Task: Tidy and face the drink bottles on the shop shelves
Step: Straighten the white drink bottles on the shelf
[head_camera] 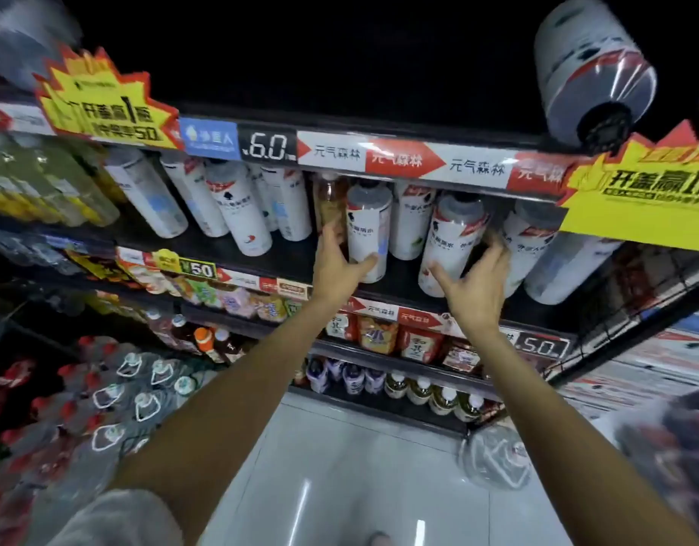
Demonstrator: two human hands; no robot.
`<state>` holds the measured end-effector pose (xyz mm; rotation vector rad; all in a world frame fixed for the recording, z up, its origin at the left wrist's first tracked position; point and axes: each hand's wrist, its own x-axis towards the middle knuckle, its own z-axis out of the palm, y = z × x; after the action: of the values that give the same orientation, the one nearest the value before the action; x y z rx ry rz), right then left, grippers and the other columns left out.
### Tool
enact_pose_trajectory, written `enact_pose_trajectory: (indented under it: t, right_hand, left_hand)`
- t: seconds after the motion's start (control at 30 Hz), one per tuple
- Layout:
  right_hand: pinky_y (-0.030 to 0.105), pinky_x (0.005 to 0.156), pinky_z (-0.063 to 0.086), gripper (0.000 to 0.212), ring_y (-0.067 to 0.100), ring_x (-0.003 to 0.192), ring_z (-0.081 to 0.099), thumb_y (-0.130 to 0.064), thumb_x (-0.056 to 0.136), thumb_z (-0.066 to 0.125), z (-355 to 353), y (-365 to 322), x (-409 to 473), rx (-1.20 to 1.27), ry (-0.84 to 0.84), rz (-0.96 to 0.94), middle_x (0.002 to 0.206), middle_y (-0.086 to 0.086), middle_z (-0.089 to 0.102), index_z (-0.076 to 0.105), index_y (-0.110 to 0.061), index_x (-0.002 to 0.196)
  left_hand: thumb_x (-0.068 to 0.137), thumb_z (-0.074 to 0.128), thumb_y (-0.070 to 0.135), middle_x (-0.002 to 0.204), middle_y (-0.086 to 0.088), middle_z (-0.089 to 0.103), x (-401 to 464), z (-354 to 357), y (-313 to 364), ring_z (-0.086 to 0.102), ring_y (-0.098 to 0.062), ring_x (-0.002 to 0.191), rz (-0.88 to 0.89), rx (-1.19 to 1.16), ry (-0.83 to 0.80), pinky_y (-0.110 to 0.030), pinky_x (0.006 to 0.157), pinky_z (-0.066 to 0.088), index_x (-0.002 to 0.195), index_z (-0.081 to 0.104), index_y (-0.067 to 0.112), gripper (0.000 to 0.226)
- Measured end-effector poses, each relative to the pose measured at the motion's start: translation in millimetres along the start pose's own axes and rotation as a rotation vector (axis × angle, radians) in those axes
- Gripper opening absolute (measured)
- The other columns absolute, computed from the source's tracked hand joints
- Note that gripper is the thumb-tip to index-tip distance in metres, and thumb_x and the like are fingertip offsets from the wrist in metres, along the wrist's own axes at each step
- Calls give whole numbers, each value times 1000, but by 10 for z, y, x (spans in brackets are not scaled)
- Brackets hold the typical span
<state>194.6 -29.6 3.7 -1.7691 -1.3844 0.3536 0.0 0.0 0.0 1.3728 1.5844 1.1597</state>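
Observation:
Tall white-labelled drink bottles stand in a row on a dark shelf (285, 258) at chest height. My left hand (338, 266) curls round the lower part of one white bottle (367, 230), thumb on its front, fingers reaching behind towards an amber bottle (330, 202). My right hand (476, 283) wraps the neighbouring white bottle (450, 246), thumb on its left side and fingers on its right. That bottle leans to the right. More white bottles (237, 214) stand to the left, several of them tilted.
Price strips and yellow promo tags (103, 108) line the shelf edges. Lower shelves hold smaller bottles (419, 390) and packets. Packs of water bottles (135, 392) sit stacked at the lower left. One large bottle (592, 69) lies on the top shelf. Below is grey tiled floor (340, 466).

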Motion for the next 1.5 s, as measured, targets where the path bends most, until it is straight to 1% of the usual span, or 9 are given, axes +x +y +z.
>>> enact_pose_trajectory:
  t: [0.17,0.33,0.43,0.57,0.63,0.83,1.07,1.2,1.5]
  right_hand:
    - [46,88,49,100,35,114,52,-62,63,75,281,71,244,-63,31,91,124,17,53,33,-4,133]
    - [45,81,50,84,36,104,58,-48,72,77,330,163,275,-39,81,-4,117,17,57,37,-2,129]
    - [33,88,46,78,27,110,55,-35,70,81,265,170,184,90,19,-75,121,13,56,40,-3,128]
    - [19,92,43,77,5,110,47,-22,66,86,105,93,-101,256,-40,-182,122,6,53,44,-6,128]
    - [6,93,37,76,-4,109,43,-23,66,87,-46,-20,-267,286,-29,-248,119,-2,51,46,-6,128]
    - [11,96,39,92,-12,116,44,-43,61,85,-789,-691,-619,441,-229,-277,123,-42,40,26,-45,131]
    - [11,93,43,84,0,118,52,-14,66,86,-1200,-1539,-384,778,-174,-350,127,-4,51,30,-40,123]
    - [4,92,36,83,-15,112,47,-9,67,86,-1238,-1841,19,745,24,-459,121,-7,45,28,-22,125]
    - [6,91,39,81,-9,109,48,-25,72,82,-1081,-2034,899,454,82,-425,120,-12,50,36,-10,136]
  left_hand:
    - [65,86,32,131,-8,55,282,343,-25,52,-26,121,2,112,180,-44,100,45,134,41,10,85]
    - [65,86,37,129,-4,59,245,409,-98,54,-21,119,73,162,282,-34,99,43,132,45,13,82]
    - [63,88,34,124,-3,61,80,347,-145,56,-17,115,135,136,295,-34,99,46,127,48,10,79]
    - [62,90,23,118,4,57,-313,261,-92,53,-9,111,215,57,301,-8,93,40,126,49,9,77]
    - [63,90,29,119,1,58,-567,141,5,55,-12,112,241,37,297,-14,95,43,126,50,8,77]
    - [62,81,58,122,3,60,-1220,-559,659,56,-8,116,429,64,330,-29,97,47,131,45,30,82]
    - [65,84,43,112,13,57,-1041,-1073,1566,55,6,105,690,228,421,-17,93,46,118,49,19,68]
    - [61,89,14,114,6,57,-636,-1144,1960,54,-2,104,546,166,370,-19,91,43,128,51,7,77]
    - [61,76,65,124,5,63,330,-954,2174,58,-10,115,596,204,368,-35,94,51,131,53,18,87]
